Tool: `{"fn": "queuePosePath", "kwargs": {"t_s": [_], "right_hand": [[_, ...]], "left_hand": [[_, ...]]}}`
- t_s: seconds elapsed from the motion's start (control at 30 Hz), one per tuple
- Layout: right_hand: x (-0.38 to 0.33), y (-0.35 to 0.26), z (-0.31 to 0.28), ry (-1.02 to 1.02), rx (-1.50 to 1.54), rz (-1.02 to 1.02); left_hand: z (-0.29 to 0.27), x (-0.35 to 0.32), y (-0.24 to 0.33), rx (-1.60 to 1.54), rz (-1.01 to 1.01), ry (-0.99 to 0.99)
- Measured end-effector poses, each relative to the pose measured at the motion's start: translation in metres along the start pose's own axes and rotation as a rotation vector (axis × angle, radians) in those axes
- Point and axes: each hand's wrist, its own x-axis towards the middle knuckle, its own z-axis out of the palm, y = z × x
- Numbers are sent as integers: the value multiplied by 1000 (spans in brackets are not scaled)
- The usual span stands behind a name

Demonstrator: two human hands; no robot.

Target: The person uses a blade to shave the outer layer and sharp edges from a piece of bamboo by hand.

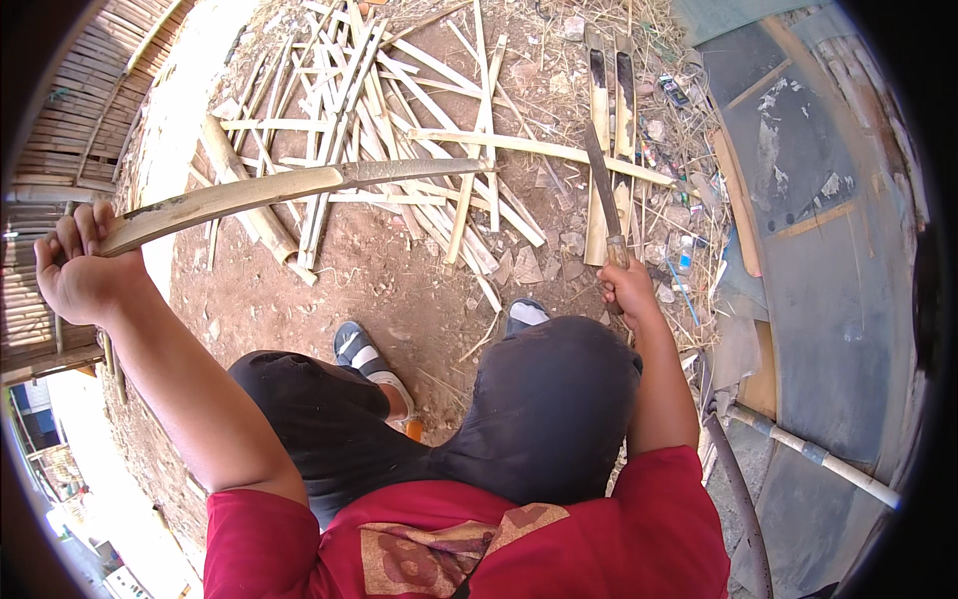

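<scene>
My left hand (82,262), raised at the far left, is closed around one end of a split bamboo length (244,192). The bamboo reaches to the right across the view, its far end above a pile of split bamboo strips (349,125) on the ground. In my right hand (631,288) is a machete (602,185), gripped by its wooden handle with the dark blade pointing away from me. The blade and the bamboo's tip are apart. Past the blade lie two wider bamboo halves (626,130) with dark patches.
My feet in striped sandals (361,351) are on the bare earth, below my bent knees. Dark sheet panels (818,200) line the right side, with a pale pole (813,454) across them. Small litter and a plastic bottle (686,255) lie right. A bamboo-slat wall (95,95) stands left.
</scene>
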Motion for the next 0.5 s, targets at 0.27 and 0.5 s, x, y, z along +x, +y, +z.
{"fn": "queuePosePath", "kwargs": {"t_s": [0.27, 0.5], "right_hand": [[-47, -58, 2, 20, -179, -213], [-123, -133, 60, -92, -270, -393]], "left_hand": [[-96, 25, 70, 3, 124, 59], [-178, 12, 107, 65, 109, 334]]}}
